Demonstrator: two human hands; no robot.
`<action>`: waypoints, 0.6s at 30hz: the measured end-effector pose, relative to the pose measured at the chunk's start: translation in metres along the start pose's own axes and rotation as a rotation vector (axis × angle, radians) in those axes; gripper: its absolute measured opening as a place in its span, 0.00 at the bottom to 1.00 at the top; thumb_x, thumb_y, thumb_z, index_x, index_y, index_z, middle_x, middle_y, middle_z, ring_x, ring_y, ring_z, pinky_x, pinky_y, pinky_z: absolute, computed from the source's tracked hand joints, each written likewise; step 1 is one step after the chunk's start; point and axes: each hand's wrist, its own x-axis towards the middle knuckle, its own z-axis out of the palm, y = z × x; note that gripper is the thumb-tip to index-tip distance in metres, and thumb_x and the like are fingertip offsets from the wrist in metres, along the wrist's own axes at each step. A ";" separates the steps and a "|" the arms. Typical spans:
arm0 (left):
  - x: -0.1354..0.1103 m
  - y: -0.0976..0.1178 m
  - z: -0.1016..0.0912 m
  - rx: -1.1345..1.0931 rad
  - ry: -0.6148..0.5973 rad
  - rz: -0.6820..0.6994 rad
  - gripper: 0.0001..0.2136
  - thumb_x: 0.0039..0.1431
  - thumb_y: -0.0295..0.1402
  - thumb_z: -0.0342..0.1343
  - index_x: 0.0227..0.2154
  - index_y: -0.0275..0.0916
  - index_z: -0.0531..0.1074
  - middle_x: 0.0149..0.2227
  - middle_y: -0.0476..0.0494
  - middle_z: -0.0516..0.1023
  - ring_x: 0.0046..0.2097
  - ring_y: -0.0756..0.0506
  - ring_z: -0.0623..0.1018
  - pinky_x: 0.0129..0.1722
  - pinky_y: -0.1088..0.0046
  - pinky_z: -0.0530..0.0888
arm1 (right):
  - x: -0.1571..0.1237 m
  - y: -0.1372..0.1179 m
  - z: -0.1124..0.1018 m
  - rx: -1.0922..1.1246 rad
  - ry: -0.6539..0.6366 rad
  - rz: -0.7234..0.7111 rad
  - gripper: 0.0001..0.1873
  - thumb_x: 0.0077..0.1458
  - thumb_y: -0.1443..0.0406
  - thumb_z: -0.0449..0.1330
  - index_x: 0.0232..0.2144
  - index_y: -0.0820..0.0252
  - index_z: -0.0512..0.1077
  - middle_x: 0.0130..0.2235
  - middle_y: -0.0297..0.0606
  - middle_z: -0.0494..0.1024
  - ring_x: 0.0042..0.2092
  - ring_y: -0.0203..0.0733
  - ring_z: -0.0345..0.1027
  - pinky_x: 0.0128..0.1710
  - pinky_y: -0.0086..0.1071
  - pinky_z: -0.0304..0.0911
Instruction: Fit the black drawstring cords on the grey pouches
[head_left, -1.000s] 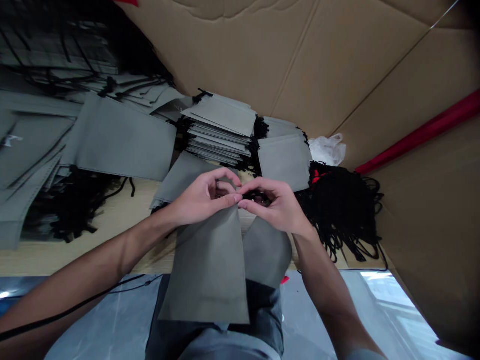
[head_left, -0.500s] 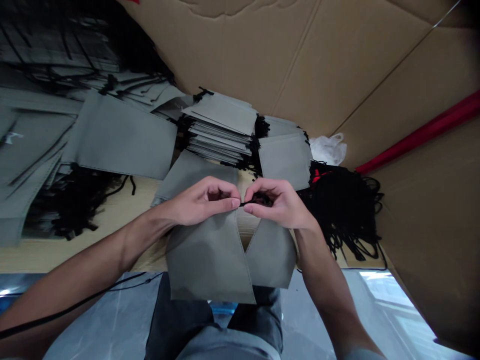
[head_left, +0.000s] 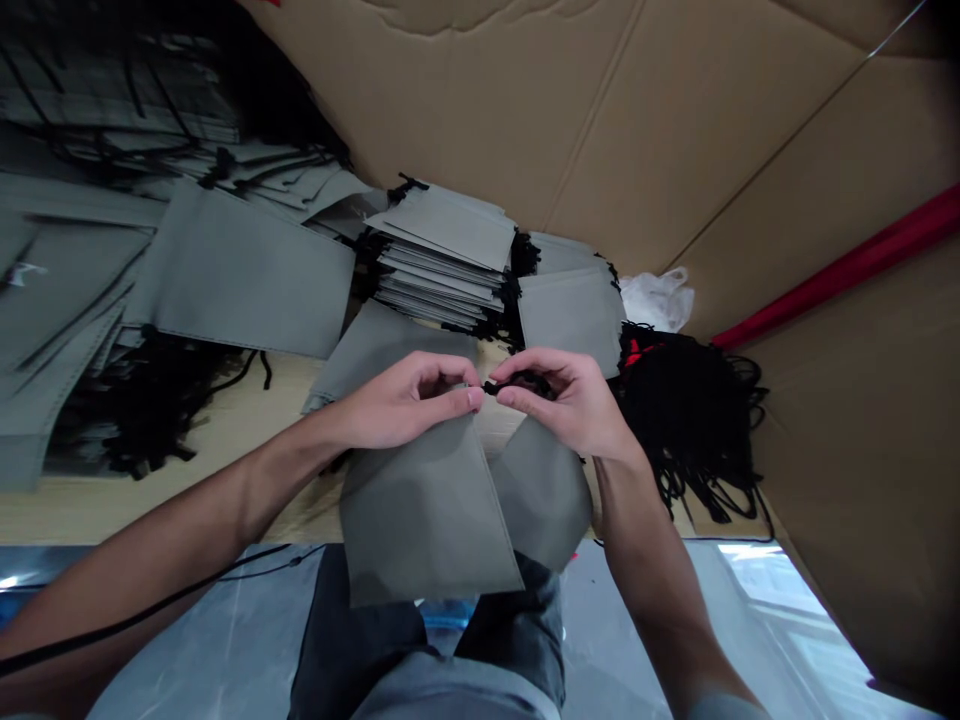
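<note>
My left hand (head_left: 405,402) is closed in a pinch at the top corner of a grey stitched pouch (head_left: 431,515), which hangs over the table edge above my lap. Opposite it, my right hand (head_left: 576,402) pinches a black cord (head_left: 493,387), part of it looped inside the curled fingers. The fingertips of both hands almost meet at the cord, which looks knotted or bunched there. A second grey piece (head_left: 544,495) hangs below my right hand, partly behind the first; whether the two are joined I cannot tell.
Stacked grey pouches (head_left: 442,275) with black cord ends stand beyond my hands, beside another pile (head_left: 570,310). To the right lies a heap of black cords (head_left: 686,415) near a white plastic bag (head_left: 658,300). More grey pouches (head_left: 240,270) cover the left. Cardboard (head_left: 510,110) walls the back.
Both hands have risen slightly, and my right hand has tilted upward. The dark bit of cord between the fingertips looks thicker. The hanging grey pouch has swung a little right, overlapping the second piece more.
</note>
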 end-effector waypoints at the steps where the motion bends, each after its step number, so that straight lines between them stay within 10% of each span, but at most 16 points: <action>1: 0.000 0.000 0.000 0.030 0.000 0.007 0.18 0.70 0.47 0.60 0.36 0.35 0.75 0.27 0.50 0.70 0.27 0.52 0.65 0.25 0.78 0.58 | 0.000 0.001 0.000 -0.024 0.007 -0.001 0.11 0.59 0.60 0.76 0.43 0.56 0.85 0.43 0.38 0.87 0.43 0.42 0.79 0.43 0.34 0.72; 18: -0.003 0.000 -0.004 0.025 -0.067 0.034 0.19 0.72 0.43 0.57 0.28 0.35 0.72 0.24 0.53 0.57 0.26 0.53 0.56 0.25 0.75 0.52 | -0.003 -0.005 -0.008 -0.084 -0.121 0.144 0.13 0.62 0.56 0.72 0.39 0.61 0.85 0.32 0.37 0.84 0.33 0.39 0.74 0.33 0.31 0.67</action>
